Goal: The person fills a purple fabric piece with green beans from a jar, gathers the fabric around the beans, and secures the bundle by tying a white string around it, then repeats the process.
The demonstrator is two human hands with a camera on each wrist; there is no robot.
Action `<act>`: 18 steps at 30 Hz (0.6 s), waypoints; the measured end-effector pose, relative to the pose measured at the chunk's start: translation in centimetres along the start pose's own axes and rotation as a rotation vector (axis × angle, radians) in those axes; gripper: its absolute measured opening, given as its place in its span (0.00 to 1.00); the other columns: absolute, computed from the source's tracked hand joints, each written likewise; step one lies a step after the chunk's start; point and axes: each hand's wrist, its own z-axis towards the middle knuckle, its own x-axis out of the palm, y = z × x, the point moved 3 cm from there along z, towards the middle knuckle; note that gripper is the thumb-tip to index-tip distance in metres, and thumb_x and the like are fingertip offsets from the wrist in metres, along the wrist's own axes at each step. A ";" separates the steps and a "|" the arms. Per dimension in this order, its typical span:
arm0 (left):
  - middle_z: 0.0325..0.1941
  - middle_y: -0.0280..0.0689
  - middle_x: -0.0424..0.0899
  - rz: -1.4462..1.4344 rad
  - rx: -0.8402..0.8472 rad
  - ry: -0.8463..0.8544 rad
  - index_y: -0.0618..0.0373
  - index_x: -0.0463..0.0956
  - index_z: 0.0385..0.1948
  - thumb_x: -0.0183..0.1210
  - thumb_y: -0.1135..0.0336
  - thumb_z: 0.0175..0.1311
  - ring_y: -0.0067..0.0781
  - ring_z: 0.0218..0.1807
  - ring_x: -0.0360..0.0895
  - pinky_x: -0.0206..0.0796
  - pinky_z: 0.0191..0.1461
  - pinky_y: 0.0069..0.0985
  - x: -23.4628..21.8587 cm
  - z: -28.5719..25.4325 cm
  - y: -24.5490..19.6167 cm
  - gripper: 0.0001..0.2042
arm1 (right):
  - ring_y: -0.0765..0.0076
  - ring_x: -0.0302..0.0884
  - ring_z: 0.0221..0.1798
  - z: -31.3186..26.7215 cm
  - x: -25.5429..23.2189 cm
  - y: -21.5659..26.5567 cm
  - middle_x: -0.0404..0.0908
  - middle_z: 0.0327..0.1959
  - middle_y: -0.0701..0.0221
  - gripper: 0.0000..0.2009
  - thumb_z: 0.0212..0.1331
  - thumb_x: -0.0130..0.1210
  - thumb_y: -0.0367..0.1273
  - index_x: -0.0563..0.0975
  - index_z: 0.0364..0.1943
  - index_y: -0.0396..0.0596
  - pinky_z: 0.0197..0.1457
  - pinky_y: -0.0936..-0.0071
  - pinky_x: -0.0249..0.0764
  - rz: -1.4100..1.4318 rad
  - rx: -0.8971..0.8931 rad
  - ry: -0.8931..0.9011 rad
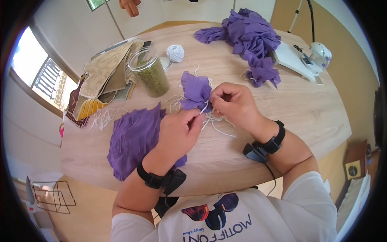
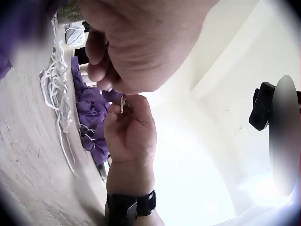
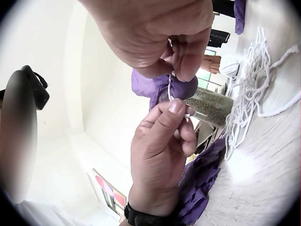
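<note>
A small gathered bundle of purple cloth [image 1: 195,89] is in front of both hands, with a white string [image 3: 170,88] round its neck. My left hand [image 1: 177,131] pinches the string between thumb and index finger. Across from it, at the bundle's right side, my right hand [image 1: 238,105] pinches the string close to a small knot, as the right wrist view shows. The fingertips of both hands are only a short way apart. Under and beside them lie loose white strings [image 3: 251,87]. A flat piece of purple cloth [image 1: 133,139] spreads beneath the left forearm.
A glass jar of green granules [image 1: 151,76] stands behind the left hand, near a ball of white string [image 1: 175,53]. Fabric samples [image 1: 107,74] are stacked at left. Toward the back lie heaped purple cloth [image 1: 252,34], another tied bundle [image 1: 263,72] and a white sewing machine [image 1: 318,56].
</note>
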 end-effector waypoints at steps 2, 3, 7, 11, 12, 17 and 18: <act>0.27 0.40 0.80 -0.072 0.129 -0.060 0.61 0.79 0.28 0.60 0.72 0.61 0.23 0.19 0.69 0.61 0.25 0.23 -0.3 0.1 -0.7 0.04 | 0.87 0.68 0.26 0.2 -0.2 -0.3 0.76 0.24 0.77 0.01 0.57 0.57 0.21 0.78 0.29 0.38 0.27 0.85 0.65 0.000 0.008 -0.006; 0.30 0.41 0.80 -0.086 0.233 -0.086 0.61 0.78 0.29 0.59 0.72 0.62 0.22 0.19 0.68 0.61 0.26 0.22 -0.4 0.3 -1.1 0.04 | 0.87 0.68 0.26 0.1 -0.2 -0.3 0.76 0.24 0.77 0.02 0.56 0.58 0.21 0.78 0.28 0.39 0.27 0.84 0.65 -0.005 -0.006 0.013; 0.38 0.40 0.78 -0.267 0.338 -0.024 0.61 0.73 0.31 0.52 0.71 0.69 0.18 0.21 0.66 0.60 0.28 0.17 -0.6 0.5 -0.8 0.06 | 0.86 0.67 0.27 0.0 0.1 0.1 0.74 0.24 0.78 0.04 0.53 0.59 0.20 0.76 0.24 0.40 0.28 0.82 0.65 -0.072 -0.093 0.050; 0.34 0.35 0.77 -0.551 0.049 0.020 0.60 0.70 0.33 0.48 0.68 0.75 0.12 0.21 0.63 0.57 0.26 0.13 -0.1 -0.2 -0.2 0.08 | 0.83 0.65 0.25 0.4 0.5 -0.5 0.71 0.21 0.76 0.09 0.48 0.61 0.21 0.70 0.19 0.41 0.26 0.79 0.64 -0.186 -0.278 -0.004; 0.34 0.35 0.77 -0.546 0.041 0.011 0.60 0.69 0.34 0.47 0.67 0.75 0.11 0.21 0.62 0.56 0.25 0.12 0.1 -0.3 -0.1 0.09 | 0.82 0.64 0.25 0.3 0.5 -0.1 0.70 0.21 0.75 0.10 0.46 0.61 0.21 0.69 0.19 0.41 0.26 0.78 0.64 -0.256 -0.306 -0.023; 0.33 0.35 0.76 -0.638 -0.056 0.009 0.60 0.69 0.34 0.47 0.66 0.76 0.09 0.20 0.60 0.53 0.24 0.12 0.5 -0.4 0.1 0.09 | 0.76 0.64 0.22 -0.2 0.4 1.1 0.69 0.19 0.69 0.13 0.41 0.62 0.22 0.66 0.18 0.41 0.24 0.76 0.64 -0.475 -0.427 -0.077; 0.33 0.35 0.76 -0.670 -0.094 0.022 0.59 0.69 0.34 0.47 0.66 0.76 0.09 0.20 0.60 0.53 0.24 0.12 0.4 -0.4 0.0 0.09 | 0.76 0.65 0.21 -0.3 0.4 1.2 0.69 0.19 0.69 0.12 0.41 0.62 0.22 0.66 0.18 0.41 0.24 0.76 0.64 -0.501 -0.442 -0.078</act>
